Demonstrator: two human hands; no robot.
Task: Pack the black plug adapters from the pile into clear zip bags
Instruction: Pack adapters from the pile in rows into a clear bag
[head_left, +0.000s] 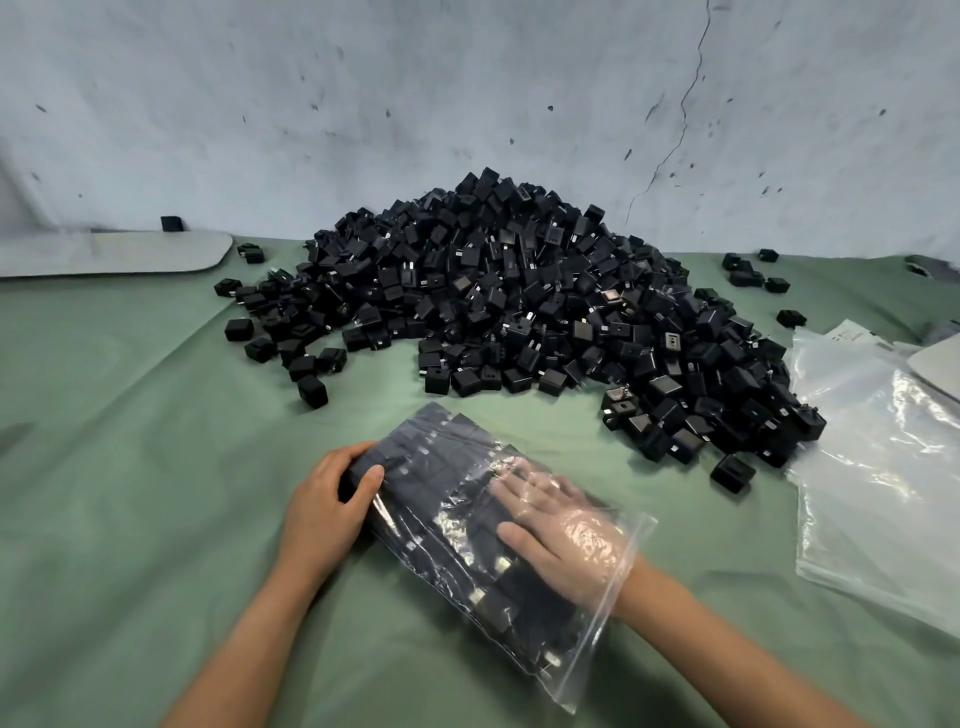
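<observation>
A big pile of black plug adapters (519, 312) lies on the green cloth against the wall. In front of it lies a clear zip bag (457, 525) filled with rows of black adapters, its open mouth toward the lower right. My left hand (332, 499) grips the bag's far left end, thumb on top of the adapters. My right hand (561, 535) is inside the bag through its mouth, fingers straight and spread flat on the adapters.
A stack of empty clear zip bags (878, 467) lies at the right. Loose adapters (311, 389) are scattered left of the pile and at the far right (753, 275). A grey flat board (114, 252) lies at the back left.
</observation>
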